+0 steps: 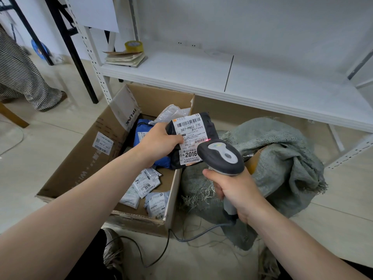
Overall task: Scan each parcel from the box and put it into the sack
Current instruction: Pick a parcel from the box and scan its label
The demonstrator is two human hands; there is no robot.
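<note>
My left hand (pixel 159 143) grips a black parcel (pixel 210 126) with a white shipping label, held above the right edge of the open cardboard box (pixel 88 156). In my right hand (pixel 234 190) I hold a grey barcode scanner (pixel 222 156) by its handle. Its head points at the label, where a red light spot shows. Inside the box lie a blue parcel (pixel 144 130), a clear-wrapped one at the back and several small white parcels (pixel 146 183). The grey-green woven sack (pixel 282 158) slumps on the floor right of the box, with something brown showing in its mouth.
A white metal shelf (pixel 222 77) runs across behind the box and sack, holding a tape roll (pixel 134 46) and a stack of papers. The scanner's cable (pixel 171 237) trails over the floor near my shoe. A striped cloth hangs at far left.
</note>
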